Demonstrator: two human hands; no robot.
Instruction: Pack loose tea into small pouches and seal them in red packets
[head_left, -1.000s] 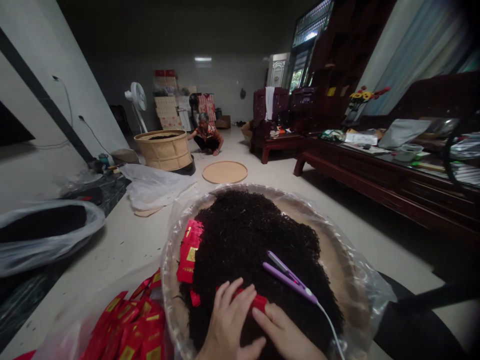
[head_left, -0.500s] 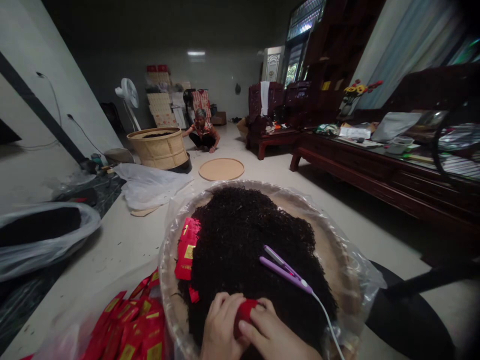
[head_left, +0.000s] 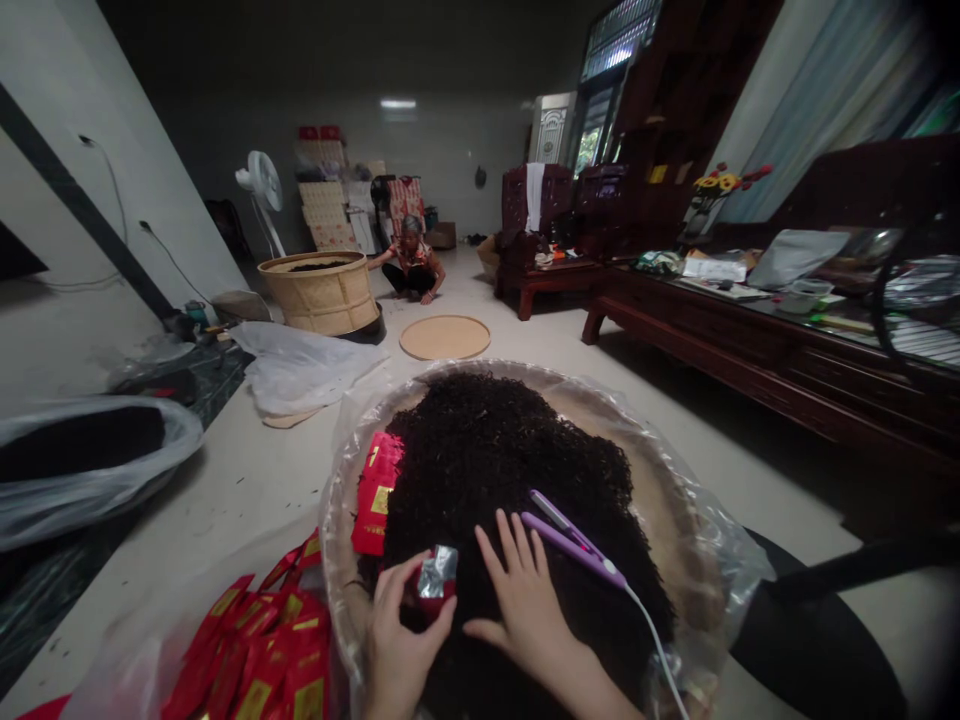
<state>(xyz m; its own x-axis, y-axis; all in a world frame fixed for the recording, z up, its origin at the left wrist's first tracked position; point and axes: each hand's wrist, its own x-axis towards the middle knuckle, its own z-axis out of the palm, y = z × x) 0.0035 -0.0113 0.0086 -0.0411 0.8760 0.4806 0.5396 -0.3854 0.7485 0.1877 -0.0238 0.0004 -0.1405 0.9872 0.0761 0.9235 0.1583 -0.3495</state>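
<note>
My left hand (head_left: 405, 630) pinches a small red packet (head_left: 436, 582) whose silvery inner side shows at its top. Beside it, my right hand (head_left: 521, 590) is spread flat over the dark, loose tea leaves (head_left: 495, 440), fingers apart and holding nothing. The leaves are heaped in a wide round basket (head_left: 660, 450) with clear plastic around its rim. On the heap, right of my right hand, lies a purple hair straightener (head_left: 574, 545) with slightly parted jaws and a white cord. Flat red packets (head_left: 375, 495) with gold labels rest at the heap's left edge.
Many red packets (head_left: 259, 650) fill a plastic bag at lower left. A bag of dark leaves (head_left: 82, 450) stands farther left. Ahead are a round tray (head_left: 445, 337), a tall woven basket (head_left: 319, 295) and a crouching person (head_left: 409, 262). A wooden table (head_left: 750, 350) stands right.
My hands have separated. My right hand has let go of the red packet and opened over the leaves; my left hand has moved left with the packet. A small red piece at the left is now hidden.
</note>
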